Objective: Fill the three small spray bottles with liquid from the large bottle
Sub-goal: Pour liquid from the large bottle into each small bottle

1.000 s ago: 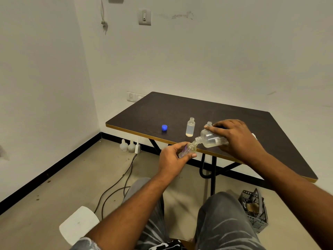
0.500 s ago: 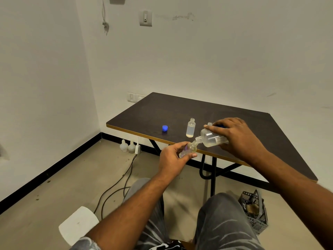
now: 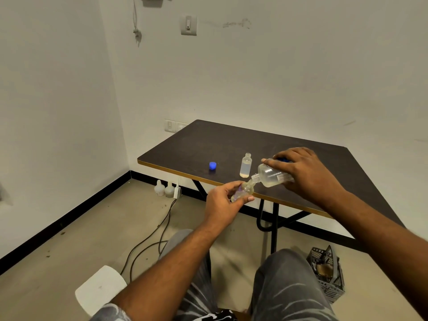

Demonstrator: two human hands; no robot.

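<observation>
Right hand grips the large bottle tipped sideways, neck touching the small spray bottle pinched in the left hand, just off the surface edge. Another small bottle stands at 12 o'clock.

Head camera looks forward and down, seemingly near the table.
</observation>
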